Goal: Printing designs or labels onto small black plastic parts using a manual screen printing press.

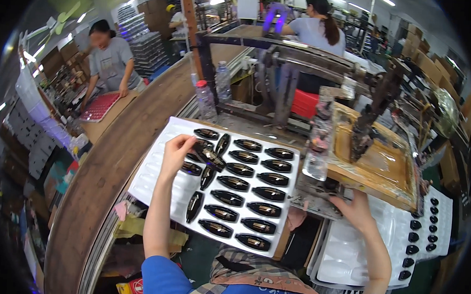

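Observation:
My left hand [178,148] is closed in a pinch on a glossy black oval shell [212,159] with small gold printing. It holds this shell over a white moulded tray [152,183]. Rows of like black shells [233,183] fill the tray's middle and right side, and several lie askew near my left hand. My right hand [354,209] reaches to the metal bed [317,204] of a screen-printing press, just below its wooden screen frame [386,195]. The thumb points left; the other fingers are mostly hidden by the frame, so I cannot see whether they hold anything.
Another white tray [341,251] with black pieces [413,237] along its edge sits at lower right. A brown conveyor belt [125,137] curves along the left. Plastic bottles [204,97] stand behind the tray. Co-workers [110,60] are at far left and far back.

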`<state>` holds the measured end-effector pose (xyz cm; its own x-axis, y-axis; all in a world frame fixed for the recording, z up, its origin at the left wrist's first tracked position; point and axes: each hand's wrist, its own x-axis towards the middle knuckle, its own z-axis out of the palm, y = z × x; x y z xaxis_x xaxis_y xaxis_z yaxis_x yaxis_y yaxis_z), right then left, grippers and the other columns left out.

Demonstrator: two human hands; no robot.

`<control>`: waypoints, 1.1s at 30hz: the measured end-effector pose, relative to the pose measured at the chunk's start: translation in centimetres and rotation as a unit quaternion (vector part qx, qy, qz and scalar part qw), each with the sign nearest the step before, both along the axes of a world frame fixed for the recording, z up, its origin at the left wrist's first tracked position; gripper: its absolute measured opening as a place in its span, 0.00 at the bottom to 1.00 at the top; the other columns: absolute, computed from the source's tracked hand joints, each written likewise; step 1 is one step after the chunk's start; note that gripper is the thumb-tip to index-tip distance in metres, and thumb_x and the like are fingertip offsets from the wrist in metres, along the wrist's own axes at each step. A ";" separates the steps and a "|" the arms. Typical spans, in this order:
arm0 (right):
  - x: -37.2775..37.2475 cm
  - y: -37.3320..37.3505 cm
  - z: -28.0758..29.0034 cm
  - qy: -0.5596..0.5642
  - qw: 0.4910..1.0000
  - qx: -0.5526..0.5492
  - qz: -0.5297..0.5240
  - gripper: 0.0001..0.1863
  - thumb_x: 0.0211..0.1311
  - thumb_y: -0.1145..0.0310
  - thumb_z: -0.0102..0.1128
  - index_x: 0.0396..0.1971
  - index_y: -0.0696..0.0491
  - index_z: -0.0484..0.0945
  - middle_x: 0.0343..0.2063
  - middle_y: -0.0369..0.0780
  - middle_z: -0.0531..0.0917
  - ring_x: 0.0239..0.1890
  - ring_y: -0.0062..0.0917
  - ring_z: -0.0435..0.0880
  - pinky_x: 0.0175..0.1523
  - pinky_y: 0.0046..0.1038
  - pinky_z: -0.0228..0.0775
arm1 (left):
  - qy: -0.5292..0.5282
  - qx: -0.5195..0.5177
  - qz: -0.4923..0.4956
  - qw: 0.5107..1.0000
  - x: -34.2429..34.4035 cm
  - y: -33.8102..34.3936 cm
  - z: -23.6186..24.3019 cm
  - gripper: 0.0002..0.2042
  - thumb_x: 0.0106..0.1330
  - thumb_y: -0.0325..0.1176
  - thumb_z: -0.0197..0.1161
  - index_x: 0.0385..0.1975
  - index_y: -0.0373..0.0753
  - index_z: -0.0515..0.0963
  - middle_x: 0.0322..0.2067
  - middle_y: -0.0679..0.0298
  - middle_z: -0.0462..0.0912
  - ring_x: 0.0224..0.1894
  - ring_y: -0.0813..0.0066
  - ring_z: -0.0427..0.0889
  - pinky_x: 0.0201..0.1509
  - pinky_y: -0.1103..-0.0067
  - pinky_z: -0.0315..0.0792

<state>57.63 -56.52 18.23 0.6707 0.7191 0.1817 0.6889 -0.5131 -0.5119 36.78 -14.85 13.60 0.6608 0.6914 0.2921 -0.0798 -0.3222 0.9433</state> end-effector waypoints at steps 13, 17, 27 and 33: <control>21.3 -20.9 -7.5 -0.036 0.957 -0.078 -0.278 0.22 0.56 0.61 0.48 0.49 0.56 0.63 0.49 0.49 0.67 0.50 0.44 0.67 0.53 0.37 0.57 | 0.159 -0.057 0.149 0.974 -8.8 7.2 -11.3 0.11 0.56 0.35 0.59 0.23 0.31 0.76 0.15 0.66 0.75 0.16 0.83 0.71 0.21 0.86 0.67; 25.8 -30.8 -12.1 -0.070 0.937 -0.102 -0.328 0.21 0.58 0.59 0.44 0.49 0.54 0.64 0.49 0.49 0.68 0.46 0.46 0.70 0.50 0.39 0.61 | 0.203 -0.027 0.141 0.969 -8.8 7.2 -12.8 0.08 0.54 0.32 0.59 0.23 0.32 0.76 0.16 0.64 0.76 0.17 0.81 0.72 0.22 0.83 0.67; 18.7 -24.0 -6.4 -0.212 0.904 -0.110 -0.353 0.16 0.61 0.62 0.40 0.43 0.55 0.68 0.42 0.47 0.71 0.43 0.43 0.72 0.44 0.37 0.65 | 0.059 0.155 0.092 0.982 2.2 -4.5 -1.1 0.07 0.56 0.29 0.56 0.32 0.34 0.74 0.27 0.57 0.78 0.29 0.67 0.77 0.34 0.77 0.69; 8.3 -14.3 -1.8 -0.026 0.966 0.168 -0.197 0.18 0.53 0.73 0.54 0.45 0.56 0.67 0.46 0.40 0.70 0.31 0.18 0.72 0.33 0.18 0.66 | -0.083 0.439 -0.117 0.887 14.5 -12.5 -1.0 0.11 0.57 0.33 0.54 0.38 0.35 0.73 0.34 0.55 0.78 0.37 0.62 0.77 0.41 0.76 0.68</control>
<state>65.97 -70.82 16.39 0.8638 0.3042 0.4017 0.5035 -0.5522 -0.6645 51.28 -27.32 12.64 0.6537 -0.0002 0.7568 -0.3555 -0.8829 0.3069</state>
